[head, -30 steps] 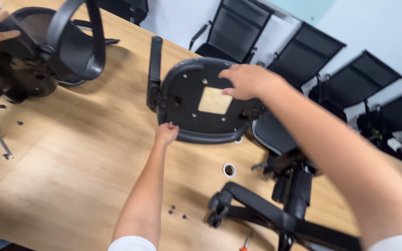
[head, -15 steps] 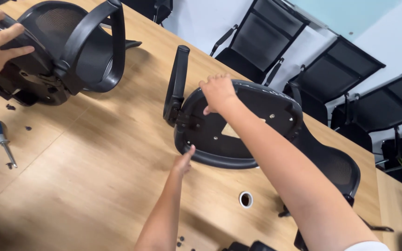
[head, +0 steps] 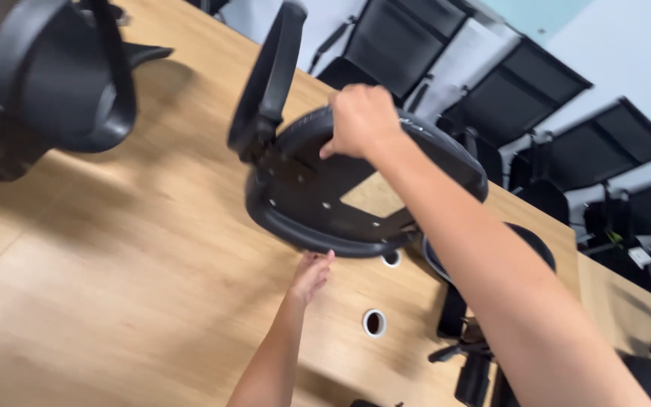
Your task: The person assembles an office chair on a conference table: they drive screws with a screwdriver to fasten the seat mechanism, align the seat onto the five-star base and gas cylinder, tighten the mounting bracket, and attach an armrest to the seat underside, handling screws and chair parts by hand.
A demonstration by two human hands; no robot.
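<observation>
Right hand grip clamped on tilted black chair seat rim; left hand spread beneath its lower edge

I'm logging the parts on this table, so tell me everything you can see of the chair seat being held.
The chair seat is black, apparently plastic, tilted up with its underside toward the camera, showing a pale square patch and small holes. One black armrest rises from its left side. The right hand grips the upper rim; the left hand touches the lower edge, above the wooden table.
</observation>
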